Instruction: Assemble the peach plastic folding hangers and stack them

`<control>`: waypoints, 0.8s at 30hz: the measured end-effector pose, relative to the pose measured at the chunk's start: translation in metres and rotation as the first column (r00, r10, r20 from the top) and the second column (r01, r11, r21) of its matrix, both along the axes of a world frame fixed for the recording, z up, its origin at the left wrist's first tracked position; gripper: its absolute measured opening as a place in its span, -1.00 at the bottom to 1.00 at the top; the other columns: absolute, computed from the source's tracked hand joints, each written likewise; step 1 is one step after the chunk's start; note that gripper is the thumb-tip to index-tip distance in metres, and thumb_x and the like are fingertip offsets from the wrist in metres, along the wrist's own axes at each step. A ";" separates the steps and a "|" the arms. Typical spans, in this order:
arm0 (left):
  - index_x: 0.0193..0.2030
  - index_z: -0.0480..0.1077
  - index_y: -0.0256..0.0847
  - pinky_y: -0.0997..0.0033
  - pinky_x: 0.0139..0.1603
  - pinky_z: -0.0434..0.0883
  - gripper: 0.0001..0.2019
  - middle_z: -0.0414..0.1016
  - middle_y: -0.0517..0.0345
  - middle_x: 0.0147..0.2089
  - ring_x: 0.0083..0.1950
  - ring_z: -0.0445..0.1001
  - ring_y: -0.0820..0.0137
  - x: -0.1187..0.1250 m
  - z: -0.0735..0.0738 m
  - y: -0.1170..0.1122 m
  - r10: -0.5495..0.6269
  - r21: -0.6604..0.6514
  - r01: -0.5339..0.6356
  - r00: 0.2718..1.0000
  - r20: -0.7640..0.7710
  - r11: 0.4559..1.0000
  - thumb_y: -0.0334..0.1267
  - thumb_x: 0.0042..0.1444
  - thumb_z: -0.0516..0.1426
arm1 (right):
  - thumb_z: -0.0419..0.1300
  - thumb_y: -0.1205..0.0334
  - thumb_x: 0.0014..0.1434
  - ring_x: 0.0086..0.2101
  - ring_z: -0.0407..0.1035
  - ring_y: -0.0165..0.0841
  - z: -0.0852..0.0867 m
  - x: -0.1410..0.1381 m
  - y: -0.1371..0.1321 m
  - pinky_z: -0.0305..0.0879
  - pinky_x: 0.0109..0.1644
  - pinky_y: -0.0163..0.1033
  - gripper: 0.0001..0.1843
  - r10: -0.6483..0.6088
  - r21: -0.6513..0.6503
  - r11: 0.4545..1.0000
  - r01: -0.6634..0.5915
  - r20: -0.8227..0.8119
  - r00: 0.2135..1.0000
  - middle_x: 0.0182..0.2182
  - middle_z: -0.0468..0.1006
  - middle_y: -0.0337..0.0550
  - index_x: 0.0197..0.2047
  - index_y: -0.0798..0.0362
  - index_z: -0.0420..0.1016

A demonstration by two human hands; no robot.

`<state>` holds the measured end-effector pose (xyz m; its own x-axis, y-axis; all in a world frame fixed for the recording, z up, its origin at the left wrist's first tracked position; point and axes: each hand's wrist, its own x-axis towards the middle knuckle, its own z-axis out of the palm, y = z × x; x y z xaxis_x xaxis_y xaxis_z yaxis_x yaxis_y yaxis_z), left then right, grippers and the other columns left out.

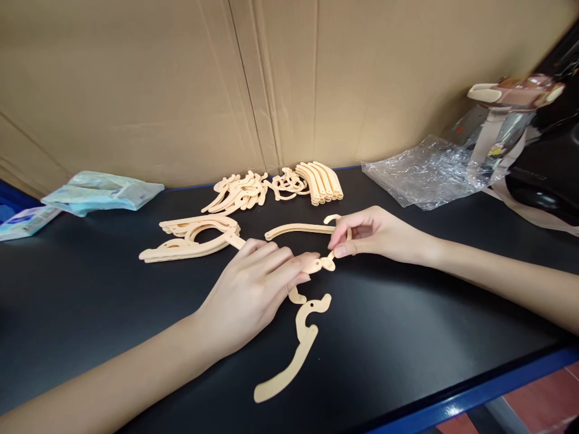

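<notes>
My left hand [256, 286] lies palm down on the black table [90, 313], its fingers pressed on a beige plastic hanger piece [316, 264] at the table's middle. My right hand [368, 235] pinches the small end of that same piece between thumb and fingers. A thin curved beige arm [296, 229] lies just behind the hands. A longer curved beige part [296, 349] with a hooked top lies in front of my left hand, free of both hands.
A stack of flat beige hanger parts [190, 238] sits left of the hands. More loose parts [239, 191] and a bundle of curved arms [321, 181] lie by the cardboard wall. Clear plastic bag [425, 172] at right, blue packets [99, 191] at left, blue table edge [474, 395] near me.
</notes>
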<state>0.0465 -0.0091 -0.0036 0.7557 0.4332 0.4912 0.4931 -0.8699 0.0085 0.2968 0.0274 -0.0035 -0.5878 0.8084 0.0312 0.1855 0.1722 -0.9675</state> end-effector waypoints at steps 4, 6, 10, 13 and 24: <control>0.01 0.40 -0.27 0.33 -0.24 0.19 -0.79 0.47 0.20 -0.35 -0.33 0.34 0.35 0.002 -0.001 0.001 0.004 0.038 -0.002 0.999 -0.042 0.999 -0.39 0.40 -0.03 | 0.39 0.14 0.08 -0.38 0.42 -0.46 0.005 -0.006 -0.009 0.31 -0.26 -0.33 -0.82 0.073 0.114 0.990 -0.089 0.133 0.988 -0.40 0.55 -0.25 -0.32 0.08 0.65; -0.02 0.40 -0.28 0.31 -0.23 0.19 -0.80 0.47 0.19 -0.35 -0.33 0.33 0.34 0.003 -0.001 0.001 0.005 0.055 -0.003 0.999 -0.039 0.998 -0.39 0.40 -0.04 | 0.38 0.13 0.10 -0.36 0.43 -0.45 0.006 -0.007 -0.012 0.32 -0.24 -0.32 -0.82 0.110 0.117 0.985 -0.128 0.147 0.983 -0.38 0.57 -0.25 -0.31 0.07 0.65; -0.06 0.39 -0.30 0.34 -0.22 0.18 -0.82 0.45 0.18 -0.34 -0.31 0.30 0.35 0.003 0.000 -0.001 0.030 0.036 -0.030 0.999 0.012 0.999 -0.39 0.39 -0.03 | 0.39 0.06 0.08 -0.40 0.39 -0.45 0.004 -0.003 -0.006 0.30 -0.28 -0.32 -0.76 0.078 0.015 0.997 -0.080 0.104 0.991 -0.43 0.58 -0.25 -0.30 0.07 0.63; -0.09 0.37 -0.31 0.37 -0.18 0.20 -0.84 0.46 0.18 -0.30 -0.27 0.30 0.37 0.003 -0.001 -0.001 0.021 -0.010 -0.020 0.999 0.047 1.000 -0.44 0.39 -0.03 | 0.40 0.12 0.06 -0.42 0.37 -0.48 0.002 0.002 0.002 0.29 -0.26 -0.33 -0.81 0.034 -0.026 0.999 -0.034 0.005 0.999 -0.44 0.57 -0.28 -0.33 0.07 0.63; -0.05 0.30 -0.20 0.37 -0.09 0.26 -0.88 0.48 0.20 -0.24 -0.22 0.34 0.39 0.000 -0.004 -0.002 -0.025 -0.133 0.040 0.994 0.108 0.990 -0.42 0.39 -0.02 | 0.41 0.13 0.04 -0.37 0.40 -0.45 0.001 -0.002 0.001 0.32 -0.20 -0.29 -0.80 0.056 -0.043 0.997 -0.059 -0.062 0.996 -0.41 0.58 -0.25 -0.32 0.08 0.62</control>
<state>0.0467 -0.0115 -0.0073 0.7174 0.4768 0.5080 0.4546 -0.8729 0.1774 0.2952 0.0287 -0.0027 -0.6314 0.7747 0.0332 0.1168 0.1374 -0.9836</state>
